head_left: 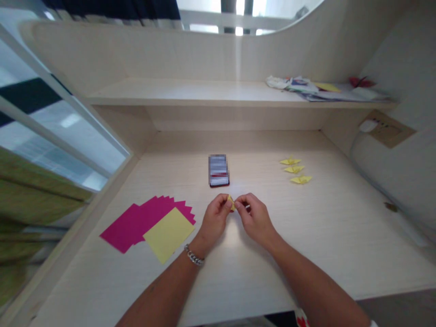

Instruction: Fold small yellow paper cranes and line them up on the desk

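A small folded piece of yellow paper [231, 203] is pinched between my two hands above the middle of the desk. My left hand [215, 216], with a chain bracelet [194, 255] at its wrist, closes on the paper's left side. From the right, the thumb and fingers of my right hand [253, 215] close on its other edge. The fingers cover much of the fold. To the right lie three small folded yellow paper figures [294, 170], pointed at both ends, one behind another.
A phone [219, 170] with a lit, blurred screen lies beyond my hands. On the left, magenta sheets [150, 220] are fanned out, with a yellow sheet [169, 235] over them. Papers [323, 89] sit on the shelf [190, 91]. A cable [361, 165] runs from the wall socket [388, 128].
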Action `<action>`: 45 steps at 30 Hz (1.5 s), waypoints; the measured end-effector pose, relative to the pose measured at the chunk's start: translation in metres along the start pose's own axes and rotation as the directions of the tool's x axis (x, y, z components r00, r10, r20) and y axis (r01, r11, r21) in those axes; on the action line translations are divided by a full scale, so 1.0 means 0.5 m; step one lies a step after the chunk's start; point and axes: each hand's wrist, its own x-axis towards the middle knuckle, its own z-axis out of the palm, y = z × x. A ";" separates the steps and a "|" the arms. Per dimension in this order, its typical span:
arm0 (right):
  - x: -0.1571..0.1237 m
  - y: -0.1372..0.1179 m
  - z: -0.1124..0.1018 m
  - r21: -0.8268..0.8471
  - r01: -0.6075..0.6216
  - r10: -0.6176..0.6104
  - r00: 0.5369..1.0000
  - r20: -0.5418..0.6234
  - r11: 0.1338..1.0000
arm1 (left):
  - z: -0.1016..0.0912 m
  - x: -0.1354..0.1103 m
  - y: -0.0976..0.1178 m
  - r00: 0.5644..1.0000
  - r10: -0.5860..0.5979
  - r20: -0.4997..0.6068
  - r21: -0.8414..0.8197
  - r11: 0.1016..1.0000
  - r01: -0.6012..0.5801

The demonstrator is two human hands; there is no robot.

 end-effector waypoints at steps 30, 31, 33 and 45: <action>0.023 0.030 -0.031 0.194 -0.207 0.149 0.949 0.279 0.959 | -0.016 0.005 0.002 0.995 -0.096 -0.015 0.103 0.990 0.097; 0.020 0.029 -0.030 0.098 -0.136 0.109 0.963 0.247 0.986 | -0.017 0.005 0.002 0.996 -0.084 -0.003 0.133 0.988 0.084; 0.016 0.025 -0.027 -0.065 -0.029 0.041 0.979 0.202 0.997 | -0.016 0.004 -0.001 0.998 -0.065 0.015 0.168 0.984 0.062; 0.013 0.018 -0.009 0.009 -0.113 0.113 0.993 0.038 0.994 | -0.010 0.006 0.007 0.989 -0.100 -0.110 0.018 0.995 0.102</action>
